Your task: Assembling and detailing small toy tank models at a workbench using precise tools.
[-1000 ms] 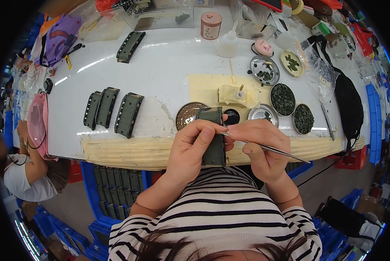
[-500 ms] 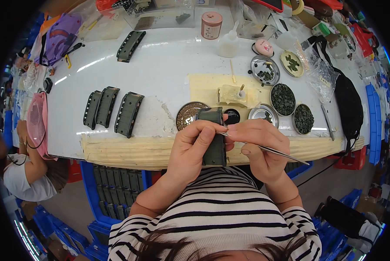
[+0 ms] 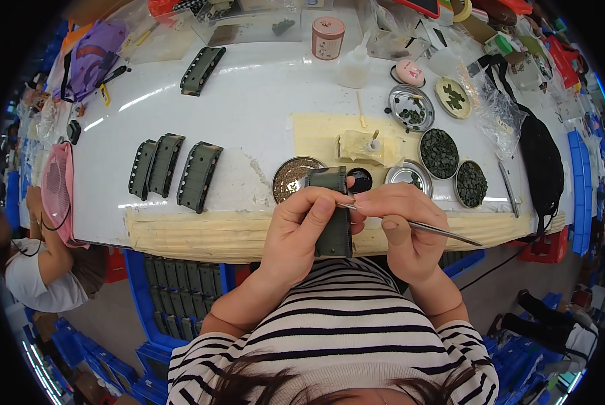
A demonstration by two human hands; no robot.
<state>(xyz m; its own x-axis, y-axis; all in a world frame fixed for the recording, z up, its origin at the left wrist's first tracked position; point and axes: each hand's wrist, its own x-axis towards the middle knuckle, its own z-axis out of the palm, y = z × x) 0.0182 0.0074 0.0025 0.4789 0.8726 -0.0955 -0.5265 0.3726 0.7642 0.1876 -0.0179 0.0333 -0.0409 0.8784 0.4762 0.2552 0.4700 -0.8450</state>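
Observation:
A dark green curved panel (image 3: 333, 233) is held upright by my left hand (image 3: 294, 233), with the thumb at its left side and fingertips showing past its right edge. My right hand (image 3: 414, 223) grips slim metal tweezers (image 3: 451, 235) between the fingers and thumb. Their tip meets the panel's right edge, close to my left thumb. Whatever small piece may be at the tip is too small to make out. Just beyond the panel stand a round dish of brown bits (image 3: 290, 177) and a small black pot (image 3: 360, 180).
Dishes of dark green chips (image 3: 439, 154) stand to the right, with a second pair of tweezers (image 3: 509, 189) beyond. More green panels (image 3: 200, 177) lie at left. A blue crate (image 3: 140, 297) holds several panels below the padded table edge (image 3: 201, 236). A co-worker's arm (image 3: 56, 260) shows at far left.
My right thumb has straightened and moved slightly up and to the right on the tweezers, which tilt a little less. The left hand and panel barely move. A dark-clothed figure at lower right has shifted.

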